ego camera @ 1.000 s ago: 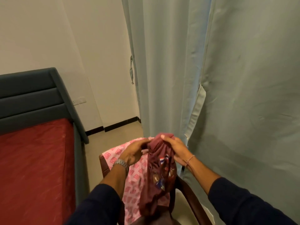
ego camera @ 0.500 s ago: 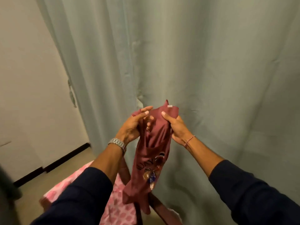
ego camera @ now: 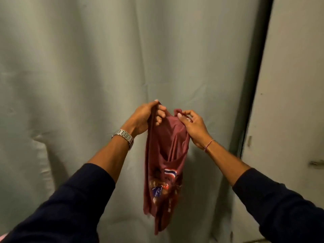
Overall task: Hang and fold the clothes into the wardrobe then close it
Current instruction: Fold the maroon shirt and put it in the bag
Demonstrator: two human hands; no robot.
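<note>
A maroon shirt [ego camera: 165,165] with a striped flag and a printed picture hangs bunched in front of me. My left hand [ego camera: 145,118] grips its top edge on the left. My right hand [ego camera: 191,127] pinches the top edge on the right, a short gap from the other hand. Behind the shirt hangs the pale grey-green fabric front of the wardrobe [ego camera: 87,85], covering the inside.
A dark vertical edge [ego camera: 254,85] marks the wardrobe's right side. Past it stands a pale door [ego camera: 294,102] with a metal handle [ego camera: 316,162]. A pink scrap [ego camera: 2,236] shows at the bottom left corner.
I have lifted the maroon shirt from the chair and turned right to face the wardrobe. The bed, chair and pink garment have left the view. My hands have spread apart along the shirt's top.
</note>
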